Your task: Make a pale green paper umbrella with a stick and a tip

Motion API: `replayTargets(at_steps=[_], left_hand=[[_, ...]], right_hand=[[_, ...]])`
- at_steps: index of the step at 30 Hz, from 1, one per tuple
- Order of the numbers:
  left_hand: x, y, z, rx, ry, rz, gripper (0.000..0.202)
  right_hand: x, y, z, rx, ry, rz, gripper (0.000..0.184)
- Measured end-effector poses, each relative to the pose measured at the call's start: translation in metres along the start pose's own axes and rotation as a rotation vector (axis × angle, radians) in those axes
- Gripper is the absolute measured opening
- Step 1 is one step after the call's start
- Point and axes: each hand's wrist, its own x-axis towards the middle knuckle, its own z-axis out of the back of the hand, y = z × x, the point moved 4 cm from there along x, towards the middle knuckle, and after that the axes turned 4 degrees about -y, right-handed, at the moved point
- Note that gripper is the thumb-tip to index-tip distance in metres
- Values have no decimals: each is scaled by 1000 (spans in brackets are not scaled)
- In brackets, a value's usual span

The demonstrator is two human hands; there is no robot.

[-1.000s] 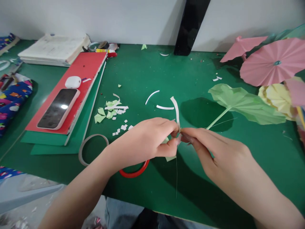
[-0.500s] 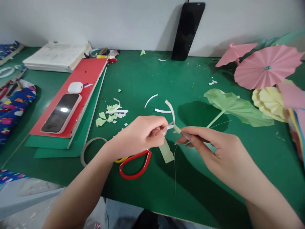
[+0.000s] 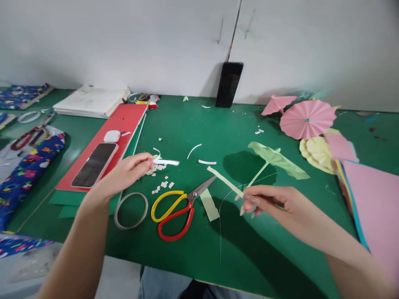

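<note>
My left hand (image 3: 132, 169) is closed, pinching a thin white strip (image 3: 168, 162) above the small paper scraps on the green table. My right hand (image 3: 274, 201) is closed on a narrow pale green paper strip (image 3: 226, 182), held between thumb and fingertips and slanting up to the left. A fine wire or thread (image 3: 220, 232) curves out by the right fingers. Between the hands lie scissors (image 3: 191, 197) with one yellow and one red handle, blades slightly apart. A pale green paper piece (image 3: 210, 206) rests beside the blades. Behind the right hand is a green paper leaf (image 3: 277, 160) with a stem.
A ring of tape (image 3: 116, 216) lies left of the scissors. Farther left, a phone (image 3: 95, 165) and a white case (image 3: 111, 136) sit on red card (image 3: 131, 124). Another phone (image 3: 230, 85) leans on the wall. Pink paper umbrellas (image 3: 307, 120) and coloured sheets (image 3: 374, 199) occupy the right.
My left hand has moved left, away from my right hand, taking the white strip off the green strip. The scissors are now uncovered. The view has tilted upward.
</note>
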Motion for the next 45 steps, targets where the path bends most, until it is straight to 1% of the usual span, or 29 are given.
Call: replayTargets(at_steps=[2,3,5,7,8,9,10,11,12,14,15,16,17,19,20,21,22,24,26,28,31,36,40,45], left_hand=[[-5,13,9,113,-23,57,29],[-9,17,12,156,-34,72,31],[-16,16,18,225,-83,94,36],[-26,4,22,302,-168,106,41],[-32,-7,22,337,-212,101,41],[-38,-21,20,350,-251,68,38],[-44,-38,17,320,-268,10,32],[-49,-57,10,230,-251,-76,29],[-53,-77,2,139,-212,-178,30],[-56,-110,-19,32,-38,-325,31],[-55,-121,-29,-8,58,-380,32],[-52,-129,-38,-46,131,-405,34],[-47,-131,-45,-78,190,-390,35],[-36,-124,-55,-126,260,-320,38],[-30,-117,-57,-134,245,-284,39],[-26,-108,-58,-130,201,-256,38],[-24,-98,-59,-118,132,-233,36],[-25,-77,-60,-88,-39,-187,36],[-34,-60,-66,-69,-158,-158,36],[-46,-49,-78,-54,-212,-170,36],[-64,-45,-97,-6,-225,-243,36],[-83,-51,-123,308,-148,-469,58],[-83,-50,-131,443,-115,-546,64],[-73,-48,-133,498,-123,-595,63]], right_hand=[[-3,0,-2,14,44,-14,24],[-4,1,-4,22,65,-16,24],[-7,4,-8,42,96,-12,24],[-10,9,-11,61,112,-3,23],[-12,12,-12,68,117,4,23],[-14,16,-13,70,124,14,23],[-15,20,-14,70,133,27,23],[-17,24,-15,69,147,42,24],[-19,27,-16,70,165,57,24],[-22,33,-19,77,207,84,24],[-23,35,-20,79,227,94,25],[-24,35,-22,79,241,102,25],[-24,35,-23,75,249,109,26],[-25,29,-27,36,245,118,27],[-25,25,-30,-45,223,136,27],[-24,20,-32,-167,185,161,28],[-23,15,-35,-324,129,192,29],[-20,8,-42,-649,-1,240,31],[-14,3,-52,-839,-73,239,36],[-6,2,-64,-979,-82,246,43],[3,9,-83,-1176,-82,281,37],[5,18,-112,-1403,-79,339,31],[2,14,-126,-1493,-61,373,27],[3,11,-130,-1553,-37,385,26]])
